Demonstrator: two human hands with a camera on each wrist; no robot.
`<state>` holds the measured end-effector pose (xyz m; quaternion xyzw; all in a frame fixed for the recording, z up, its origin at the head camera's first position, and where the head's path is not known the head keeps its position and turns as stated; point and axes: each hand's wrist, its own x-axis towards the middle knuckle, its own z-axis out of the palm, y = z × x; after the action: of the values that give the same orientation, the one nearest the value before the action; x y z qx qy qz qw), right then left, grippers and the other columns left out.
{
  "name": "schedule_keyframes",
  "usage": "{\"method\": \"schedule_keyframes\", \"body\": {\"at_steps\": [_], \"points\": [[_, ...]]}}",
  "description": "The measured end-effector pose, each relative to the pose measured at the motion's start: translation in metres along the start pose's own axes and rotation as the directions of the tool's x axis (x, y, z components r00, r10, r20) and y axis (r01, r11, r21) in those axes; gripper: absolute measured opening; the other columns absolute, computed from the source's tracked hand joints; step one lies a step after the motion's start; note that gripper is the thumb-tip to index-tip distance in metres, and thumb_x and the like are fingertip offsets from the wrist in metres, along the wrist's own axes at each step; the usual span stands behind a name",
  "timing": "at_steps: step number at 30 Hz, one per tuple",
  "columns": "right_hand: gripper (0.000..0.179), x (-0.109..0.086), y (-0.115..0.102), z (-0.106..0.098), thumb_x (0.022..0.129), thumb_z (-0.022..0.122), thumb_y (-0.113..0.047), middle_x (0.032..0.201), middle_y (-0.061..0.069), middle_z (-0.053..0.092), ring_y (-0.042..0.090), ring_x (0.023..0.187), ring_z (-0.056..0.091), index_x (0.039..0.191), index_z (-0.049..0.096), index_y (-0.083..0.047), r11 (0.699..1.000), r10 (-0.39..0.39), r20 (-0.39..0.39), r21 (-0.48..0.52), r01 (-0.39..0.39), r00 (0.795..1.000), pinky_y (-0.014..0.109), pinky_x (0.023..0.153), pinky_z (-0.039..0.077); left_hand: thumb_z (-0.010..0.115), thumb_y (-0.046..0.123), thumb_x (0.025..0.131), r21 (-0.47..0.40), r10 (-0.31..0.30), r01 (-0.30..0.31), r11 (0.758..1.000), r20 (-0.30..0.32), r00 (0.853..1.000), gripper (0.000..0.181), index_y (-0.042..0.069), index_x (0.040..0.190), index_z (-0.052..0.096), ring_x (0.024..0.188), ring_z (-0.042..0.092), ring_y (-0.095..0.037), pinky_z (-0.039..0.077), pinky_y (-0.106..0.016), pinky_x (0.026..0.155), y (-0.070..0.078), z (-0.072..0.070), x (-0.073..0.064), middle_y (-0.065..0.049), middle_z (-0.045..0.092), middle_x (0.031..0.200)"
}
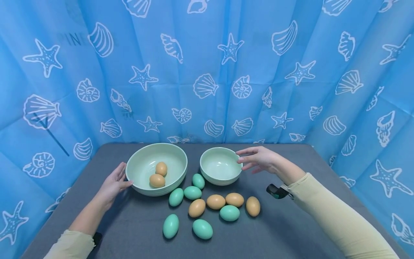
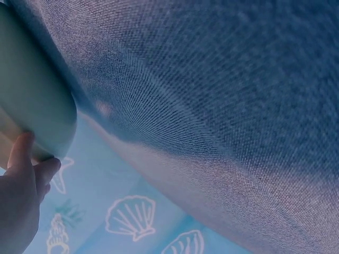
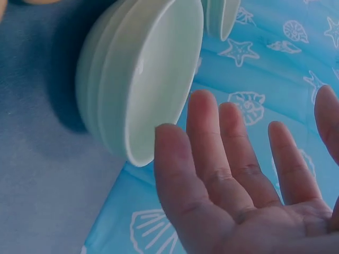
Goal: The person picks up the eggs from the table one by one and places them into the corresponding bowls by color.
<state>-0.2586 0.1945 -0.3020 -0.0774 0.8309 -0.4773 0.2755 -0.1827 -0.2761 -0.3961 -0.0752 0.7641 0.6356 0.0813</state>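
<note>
Left hand: we find the left hand point(image 1: 114, 184) at the outer wall of the large bowl point(image 1: 147, 187), thumb and fingertips touching the wall just below the rim. The left wrist view shows the thumb pressed up against the bowl's underside curve; whether the fingers truly clasp it or only rest there we cannot tell for sure.

Right hand: the right hand point(image 1: 257, 159) hovers beside the small bowl point(image 1: 213, 178), fingers straight and spread apart, holding nothing. From the right wrist view the fingertips sit just beside the rim, with a sliver of gap.

Large bowl: pale green, standing on the grey table point(image 1: 291, 223) toward the left; it holds two brown eggs point(image 1: 157, 180), one lying behind the other.

Small bowl: pale green, upright, just right of the large bowl, the two apart.

Loose eggs, green: we count six green eggs point(image 1: 202, 229) on the table in front of the bowls, three close under the gap between the bowls and three nearer to us.

Loose eggs, brown: four more brown ones point(image 1: 216, 201) lie in a loose row among the green.

Backdrop: a blue curtain point(image 1: 207, 72) printed with white shells and starfish hangs behind and at both sides of the table.

Sleeves: cream sleeves point(image 1: 336, 219) cover both forearms.
</note>
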Motion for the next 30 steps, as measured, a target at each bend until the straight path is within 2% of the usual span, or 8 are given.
{"method": "schedule_keyframes", "body": {"at_steps": [9,17,21,26,30], "points": [[0.056,-0.013,0.017,-0.006,0.103,0.058,-0.023,0.146,0.025,0.052,0.034,0.121,0.063,0.151,0.041,0.0,1.0,0.021,0.008,-0.002,-0.021,1.0,0.062,0.105,0.044,0.05,0.0,0.101,-0.001,-0.008,0.008,1.0,-0.002,1.0,0.088,0.011,0.157,-0.017,0.153,-0.008,-0.036,0.015,-0.059,0.121,-0.002,-0.001,0.001,-0.011,-0.016,0.166],[0.057,-0.02,0.033,-0.013,0.101,0.061,-0.022,0.146,0.022,0.053,0.034,0.124,0.061,0.15,0.043,0.001,0.999,0.037,0.048,0.007,-0.037,0.998,0.061,0.104,0.045,0.051,0.002,0.102,0.006,-0.008,0.008,1.0,-0.006,1.0,0.089,0.012,0.158,-0.017,0.154,-0.008,-0.036,0.015,-0.06,0.121,-0.001,-0.001,0.001,-0.011,-0.016,0.166],[0.061,-0.021,0.043,-0.015,0.098,0.065,-0.022,0.148,0.023,0.051,0.036,0.126,0.058,0.149,0.043,0.002,1.0,0.009,0.113,-0.005,-0.009,0.994,0.06,0.103,0.045,0.051,0.002,0.102,0.002,-0.005,0.005,1.0,0.002,1.0,0.089,0.011,0.158,-0.017,0.154,-0.007,-0.037,0.015,-0.06,0.121,-0.001,-0.001,0.001,-0.011,-0.015,0.166],[0.062,-0.021,0.059,-0.018,0.096,0.068,-0.022,0.149,0.023,0.05,0.037,0.13,0.052,0.149,0.044,0.002,0.997,-0.029,0.213,-0.065,0.044,0.977,0.052,0.096,0.049,0.051,0.002,0.101,0.009,0.007,-0.007,1.0,0.014,1.0,0.089,0.01,0.158,-0.017,0.153,-0.008,-0.038,0.015,-0.06,0.121,-0.001,-0.001,0.0,-0.013,-0.015,0.166],[0.063,-0.021,0.068,-0.019,0.095,0.069,-0.017,0.149,0.025,0.048,0.042,0.133,0.048,0.149,0.044,0.002,0.991,-0.039,0.26,-0.117,0.071,0.965,0.047,0.091,0.051,0.052,0.002,0.101,0.003,0.005,-0.005,1.0,0.011,1.0,0.089,0.011,0.158,-0.017,0.153,-0.007,-0.037,0.015,-0.06,0.121,-0.001,-0.001,-0.001,-0.012,-0.015,0.166]]}}
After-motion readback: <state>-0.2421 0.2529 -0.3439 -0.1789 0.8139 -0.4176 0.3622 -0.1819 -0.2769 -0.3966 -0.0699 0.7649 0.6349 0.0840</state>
